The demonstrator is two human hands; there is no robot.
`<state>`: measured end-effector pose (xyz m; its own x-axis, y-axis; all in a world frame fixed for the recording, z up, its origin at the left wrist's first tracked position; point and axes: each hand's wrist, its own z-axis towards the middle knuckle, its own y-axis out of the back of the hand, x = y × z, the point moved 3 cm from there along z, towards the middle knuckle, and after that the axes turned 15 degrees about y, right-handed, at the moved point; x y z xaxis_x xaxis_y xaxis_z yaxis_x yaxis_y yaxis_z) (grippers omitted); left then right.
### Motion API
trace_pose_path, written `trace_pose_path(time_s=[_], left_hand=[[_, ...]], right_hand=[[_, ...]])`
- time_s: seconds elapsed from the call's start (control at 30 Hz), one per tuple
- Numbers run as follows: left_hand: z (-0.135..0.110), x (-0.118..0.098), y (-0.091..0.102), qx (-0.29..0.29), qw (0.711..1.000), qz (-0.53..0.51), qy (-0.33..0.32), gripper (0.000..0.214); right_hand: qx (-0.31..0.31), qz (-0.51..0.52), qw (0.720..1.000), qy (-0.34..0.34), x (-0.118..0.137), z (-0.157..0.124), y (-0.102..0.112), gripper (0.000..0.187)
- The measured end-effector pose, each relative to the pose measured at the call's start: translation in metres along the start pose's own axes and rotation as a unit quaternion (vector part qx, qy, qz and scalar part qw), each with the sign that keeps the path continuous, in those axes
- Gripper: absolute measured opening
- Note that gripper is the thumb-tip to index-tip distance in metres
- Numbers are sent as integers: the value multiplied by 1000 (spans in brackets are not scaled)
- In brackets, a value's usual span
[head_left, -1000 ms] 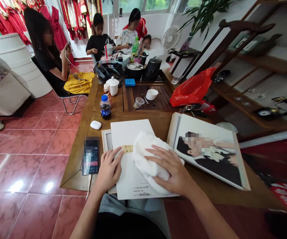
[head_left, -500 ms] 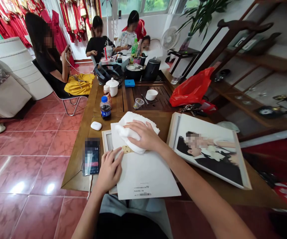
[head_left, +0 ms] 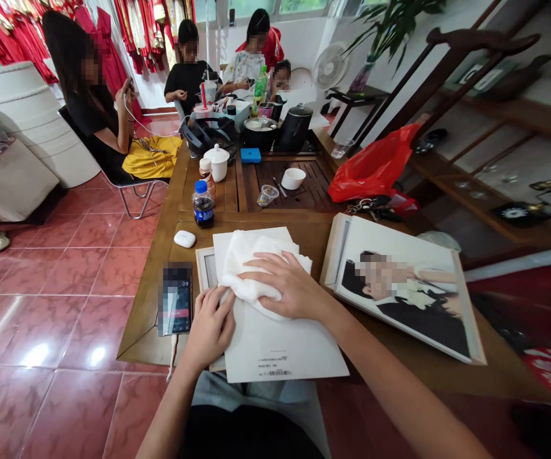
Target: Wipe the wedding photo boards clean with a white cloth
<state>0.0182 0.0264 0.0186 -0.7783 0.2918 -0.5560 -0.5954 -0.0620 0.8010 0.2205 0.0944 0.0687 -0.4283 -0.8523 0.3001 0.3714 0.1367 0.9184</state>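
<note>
The person's right hand (head_left: pixel 287 287) lies palm down on a bunched white cloth (head_left: pixel 244 248), fingers spread loosely over its right part; whether any fold is pinched underneath, I can't tell from here. The left hand (head_left: pixel 213 325) rests at the left edge of a white book (head_left: pixel 299 347), gripping nothing that I can see, its fingers slightly apart and gently bent. Its fingertips come right up to the cloth's lower left corner, but touching or not is hard to say.

The cloth sits on the upper half of the book, ahead of the left hand and beneath the right. Printed lines and a barcode show at the book's near edge, and the rim of a pale box (head_left: pixel 207 268) sticks out beneath its left side.

Beside the left hand, a phone (head_left: pixel 178 299) lies on the wooden table (head_left: pixel 144 331), with a white earbud case (head_left: pixel 184 238) beyond it, then a blue-capped bottle (head_left: pixel 203 207). To the right, apart from the right hand, a photo album (head_left: pixel 419 312) shows a couple's picture.

Further out stand a white bowl (head_left: pixel 293 180) and a red plastic bag (head_left: pixel 375 166). A person in black (head_left: pixel 98 115) sits off to the left, and others gather at the far end.
</note>
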Motion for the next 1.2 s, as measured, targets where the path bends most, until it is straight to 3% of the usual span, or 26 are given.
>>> trace_pose_path(time_s=[0.27,0.57,0.7,0.93,1.07,1.2], left_hand=[[1,-4,4,13,1000,-5,20,35],[1,-2,4,9,1000,-23,10,53],[1,-2,3,4,1000,-26,7,55],[1,1,1,3,1000,-15,8,54],[1,1,2,2,1000,-15,-1,57],[0,1,2,-3,1000,-15,-6,58]], right_hand=[[-14,-41,999,15,25,-27,-4,57],[-1,-65,998,28,66,-65,-11,65],[-16,-57,997,45,73,-80,-10,65],[-164,-33,986,16,42,-77,18,51],[-147,-83,984,-61,14,-51,26,46],[-94,-93,986,-100,-13,-18,17,41]])
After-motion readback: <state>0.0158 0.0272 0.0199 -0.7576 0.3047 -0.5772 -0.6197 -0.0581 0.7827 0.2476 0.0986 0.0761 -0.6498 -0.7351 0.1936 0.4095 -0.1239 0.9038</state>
